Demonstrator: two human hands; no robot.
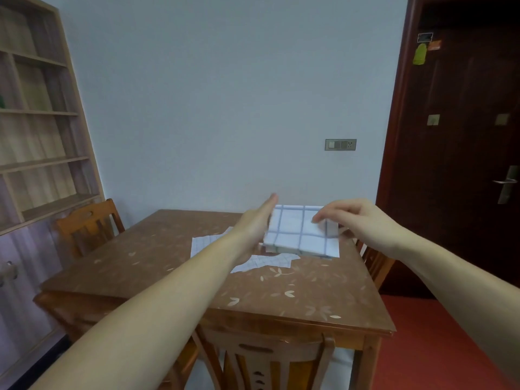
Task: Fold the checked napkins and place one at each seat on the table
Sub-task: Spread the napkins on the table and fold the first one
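The left hand (257, 220) has its fingers straight and together, set flat against the left edge of the folded napkin (298, 232). The right hand (357, 220) has its fingers curled and pinches the napkin's right side. The napkin is held between both hands, above the surface (168, 277). Below the forearms, a chair (253, 358) stands at the near edge. Under the left wrist lies a loose napkin (270, 263); left of that wrist lies a second loose napkin (205, 244). Beyond the right hand stands a dark door (455, 136).
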